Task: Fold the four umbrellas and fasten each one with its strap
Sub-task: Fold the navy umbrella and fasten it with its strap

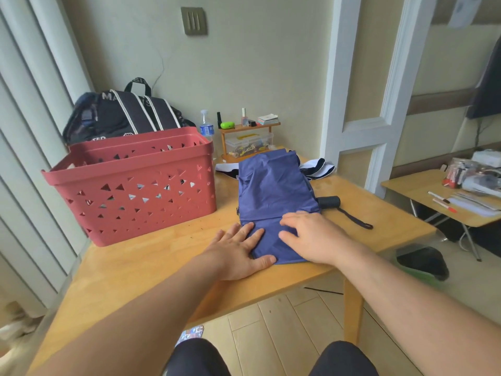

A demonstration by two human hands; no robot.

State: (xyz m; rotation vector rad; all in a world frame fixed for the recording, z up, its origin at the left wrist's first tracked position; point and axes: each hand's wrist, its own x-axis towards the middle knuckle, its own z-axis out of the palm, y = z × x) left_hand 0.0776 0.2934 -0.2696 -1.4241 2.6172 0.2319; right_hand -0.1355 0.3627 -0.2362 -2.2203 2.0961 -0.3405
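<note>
— Knees and forearms first, then our left hand [238, 249] flat on the near corner of the blue umbrella [273, 202], fingers straight and spread, thumb pressing the cloth's edge. It grips nothing.

— And our right hand [309, 233] lies on the same canopy just beside it, fingers loosely bent over the fabric; whether they pinch a fold we cannot tell.

— Umbrella lies flattened on the wooden table [151, 267], between the red basket [130, 185] and its own black handle [329, 202], whose wrist loop trails toward the table's right edge.

— We judge this the smoothing stage. To do it well, we should press the panels flat from the near end outward, keep the pleats lying one way, then roll tightly so the strap reaches.

— Behind it a black-and-white umbrella [317, 166] peeks out, probably next.
</note>
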